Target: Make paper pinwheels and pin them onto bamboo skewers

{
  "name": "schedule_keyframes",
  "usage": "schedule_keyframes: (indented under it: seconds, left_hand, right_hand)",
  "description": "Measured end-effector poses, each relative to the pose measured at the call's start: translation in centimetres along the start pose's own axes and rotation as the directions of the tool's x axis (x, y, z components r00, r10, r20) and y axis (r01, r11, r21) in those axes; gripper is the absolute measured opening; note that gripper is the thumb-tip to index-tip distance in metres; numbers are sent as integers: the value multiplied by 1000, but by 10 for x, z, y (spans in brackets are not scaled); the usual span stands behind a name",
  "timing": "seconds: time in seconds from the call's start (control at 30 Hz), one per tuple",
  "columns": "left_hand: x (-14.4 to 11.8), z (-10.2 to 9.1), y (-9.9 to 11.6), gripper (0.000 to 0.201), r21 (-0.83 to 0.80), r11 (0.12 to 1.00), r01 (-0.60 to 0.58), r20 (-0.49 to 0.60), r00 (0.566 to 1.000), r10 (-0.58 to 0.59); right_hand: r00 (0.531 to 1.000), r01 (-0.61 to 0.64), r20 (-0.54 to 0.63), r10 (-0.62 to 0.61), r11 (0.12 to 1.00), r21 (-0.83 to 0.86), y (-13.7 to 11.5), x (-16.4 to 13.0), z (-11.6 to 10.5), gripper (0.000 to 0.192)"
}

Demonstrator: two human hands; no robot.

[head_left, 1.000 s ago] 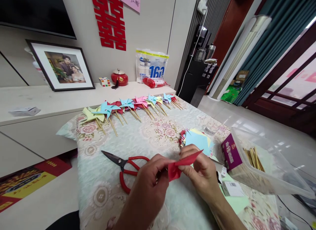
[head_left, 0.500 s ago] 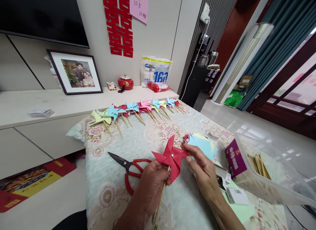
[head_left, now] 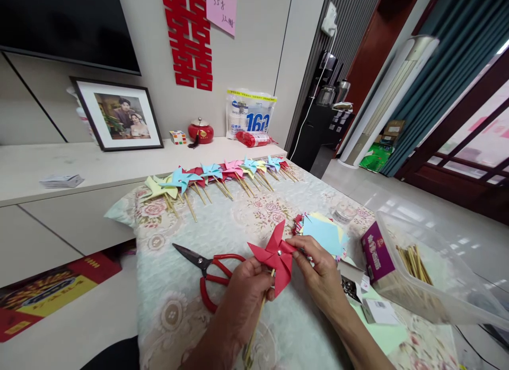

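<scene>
A red paper pinwheel on a thin wooden stick is held up over the table, a silvery pin at its centre. My left hand is closed round the stick just below the blades. With thumb and fingers, my right hand pinches the tip of the pinwheel's right blade. Red-handled scissors lie left of my left hand, partly covered by it. Beyond my right hand rests a stack of coloured paper squares.
Several finished pinwheels line the table's far edge. At right stand a clear plastic box with wooden sticks, a small box of metal pins and a white box. A clear round container sits behind the paper.
My right hand has shifted slightly left and its fingers have closed on the blade's tip. The left hand still holds the stick, and the pinwheel has barely moved.
</scene>
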State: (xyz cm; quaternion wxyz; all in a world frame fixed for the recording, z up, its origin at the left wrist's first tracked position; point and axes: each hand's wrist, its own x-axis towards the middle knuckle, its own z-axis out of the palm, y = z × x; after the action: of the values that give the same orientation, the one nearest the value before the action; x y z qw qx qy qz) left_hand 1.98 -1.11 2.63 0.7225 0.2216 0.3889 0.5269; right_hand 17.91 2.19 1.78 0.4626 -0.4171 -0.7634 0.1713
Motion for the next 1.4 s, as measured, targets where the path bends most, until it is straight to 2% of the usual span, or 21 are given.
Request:
schedule_keyframes:
  seconds: [0.17, 0.27, 0.43, 0.53, 0.67, 0.77, 0.87, 1.0, 1.07, 1.13, 1.27, 1.33, 1.4]
  left_hand:
    - [2, 0, -2, 13, 8, 1000, -13, 5, 1000, 13]
    - [5, -4, -5, 12, 45, 998, -53, -18, 998, 54]
    - [7, -8, -10, 18, 241, 960, -139, -43, 987, 153]
    - [5, -9, -12, 16, 462, 864, -198, -48, 968, 248]
    - [1, -8, -15, 13, 698, 645, -311, 33, 914, 405]
    - [-2, -6, -16, 16, 777, 530, -341, 84, 889, 449]
    - [-3, -5, -14, 17, 804, 486, -343, 96, 881, 463]
    - [-3, -6, -13, 16, 786, 530, -319, 65, 895, 442]
    - [-3, -7, -13, 15, 746, 595, -299, 31, 908, 418]
    - [-1, -7, -14, 14, 659, 702, -269, -7, 932, 363]
    - [6, -5, -13, 15, 292, 940, -177, -67, 977, 205]
    - [7, -2, -8, 11, 100, 982, -158, -83, 983, 167]
    - [6, 0, -3, 11, -17, 991, -135, -89, 987, 133]
  right_hand:
    - [998, 58, 14, -58, 998, -24, -2, 1, 0, 22]
    - [996, 84, 6, -84, 994, -72, 0, 0, 0, 34]
    - [977, 166, -97, -190, 961, -221, -2, -3, -2, 52]
    - [944, 247, -125, -305, 906, -344, -11, -3, -3, 56]
    - [930, 304, -57, -362, 850, -429, -20, -3, -2, 57]
    - [928, 332, -4, -373, 833, -443, -20, -4, -1, 59]
    - [927, 341, 17, -376, 819, -462, -19, -4, -1, 57]
    - [928, 337, 21, -373, 811, -479, -19, -4, 0, 50]
    - [929, 337, 30, -368, 813, -475, -20, -4, -1, 50]
    - [929, 336, 20, -370, 819, -466, -21, -3, -2, 53]
    - [935, 271, -92, -342, 858, -436, -23, -2, -5, 52]
    - [944, 234, -125, -306, 885, -404, -23, -1, -6, 47]
    - [952, 214, -129, -277, 906, -365, -23, 0, -5, 42]
